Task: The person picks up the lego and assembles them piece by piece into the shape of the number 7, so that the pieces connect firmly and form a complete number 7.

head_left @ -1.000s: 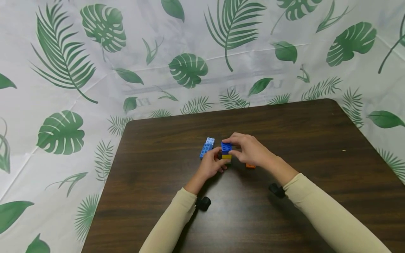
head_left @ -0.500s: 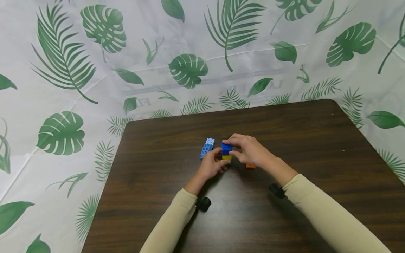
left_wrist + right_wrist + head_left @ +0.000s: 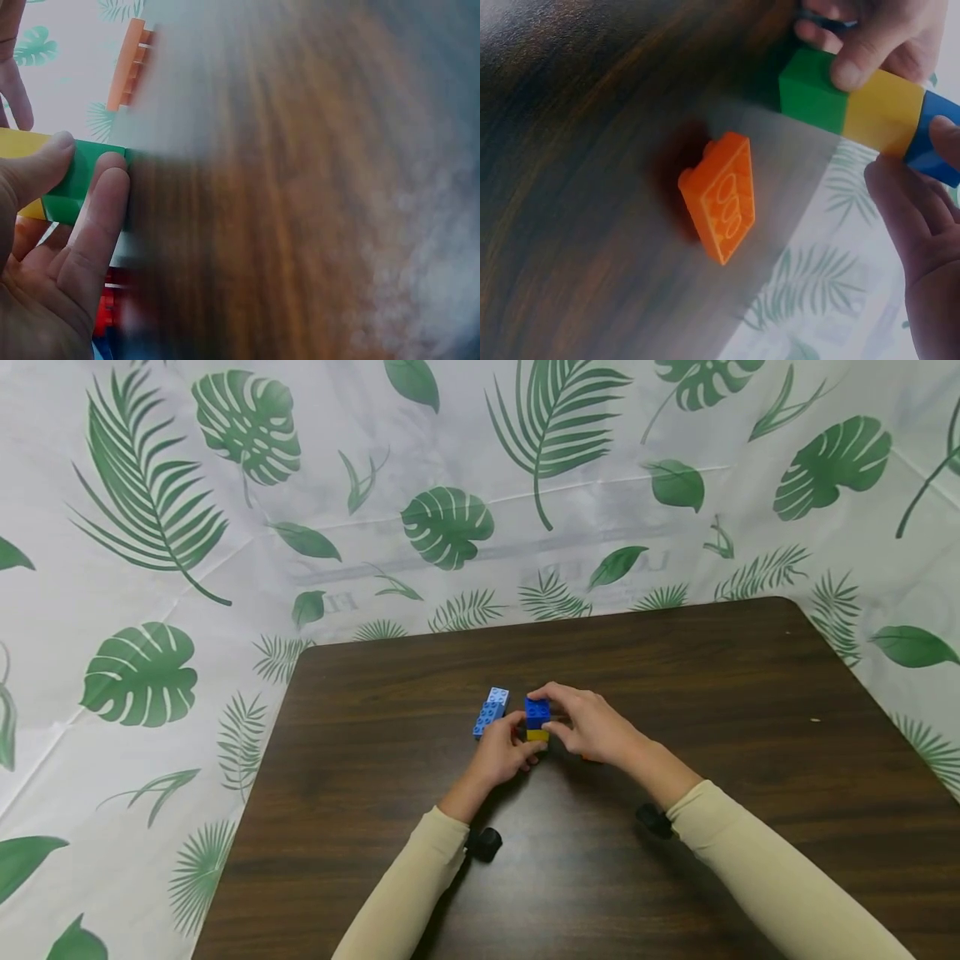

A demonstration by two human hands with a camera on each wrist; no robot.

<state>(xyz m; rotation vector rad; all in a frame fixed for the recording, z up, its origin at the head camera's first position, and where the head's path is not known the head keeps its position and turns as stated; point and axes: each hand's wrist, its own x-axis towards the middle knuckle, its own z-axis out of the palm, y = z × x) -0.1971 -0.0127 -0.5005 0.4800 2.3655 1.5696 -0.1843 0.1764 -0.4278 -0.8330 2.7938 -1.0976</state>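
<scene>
A small upright stack of toy building blocks stands on the table, with a green block (image 3: 810,86) at the bottom, a yellow block (image 3: 881,112) in the middle and a dark blue block (image 3: 537,713) on top. My left hand (image 3: 498,755) grips the lower part, its thumb lying across the seam between green and yellow. From the other side, my right hand (image 3: 596,725) pinches the blue block between thumb and fingers. Blue and yellow touch in the right wrist view. An orange block (image 3: 721,199) lies on its side near my right hand, its hollow underside showing.
Beyond my left hand lie a light blue block (image 3: 498,695) and a medium blue block (image 3: 487,716), end to end. Something red (image 3: 110,300) shows partly behind the left fingers in the left wrist view. A leaf-printed sheet (image 3: 337,510) hangs behind the dark wooden table (image 3: 360,827).
My right hand has shifted slightly down, and it now covers most of the orange block in the head view. The left hand stays on the lower blocks.
</scene>
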